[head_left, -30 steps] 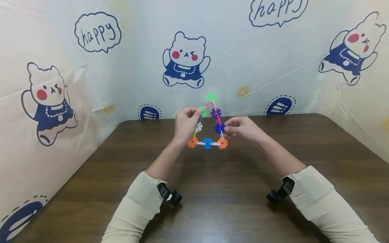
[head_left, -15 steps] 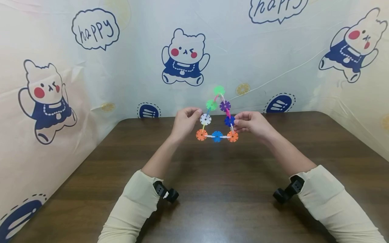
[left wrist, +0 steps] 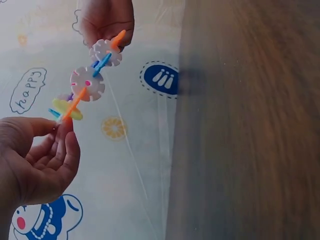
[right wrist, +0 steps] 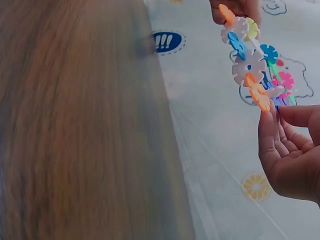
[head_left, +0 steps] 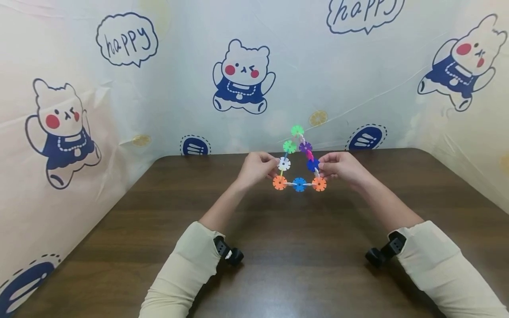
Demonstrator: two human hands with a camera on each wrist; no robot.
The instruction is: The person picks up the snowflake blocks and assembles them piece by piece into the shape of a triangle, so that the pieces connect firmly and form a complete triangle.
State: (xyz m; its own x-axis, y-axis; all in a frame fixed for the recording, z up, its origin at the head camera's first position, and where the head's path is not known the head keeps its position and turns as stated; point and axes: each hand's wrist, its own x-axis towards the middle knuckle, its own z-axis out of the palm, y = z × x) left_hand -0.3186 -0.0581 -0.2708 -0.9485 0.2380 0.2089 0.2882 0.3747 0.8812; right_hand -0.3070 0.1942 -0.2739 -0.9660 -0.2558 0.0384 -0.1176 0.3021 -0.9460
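Both hands hold up a triangular loop of notched snowflake building discs [head_left: 299, 184] over the far part of the table. My left hand [head_left: 257, 168] pinches the white disc [head_left: 284, 164] on the loop's left side. On the opposite side, my right hand [head_left: 345, 167] pinches the dark blue disc [head_left: 313, 165]. Two orange discs [head_left: 279, 183] form the lower corners, and a green disc [head_left: 297, 130] tops the loop. From the left wrist, the loop shows edge-on, with the left fingertips [left wrist: 59, 122] at its near end. The right wrist view shows the right thumb and fingers on a dark blue piece [right wrist: 278, 100].
A brown wooden table [head_left: 294, 247] lies under the hands. Behind it hangs a pale printed sheet [head_left: 179, 66] with cartoon bears. Black wrist cameras [head_left: 228, 251] are strapped over the light sleeves [head_left: 180, 269].
The loop has moved right, rising and then lowering. My left hand has shifted its hold from near the left green disc to the white disc. My right hand keeps its pinch and moves right too.
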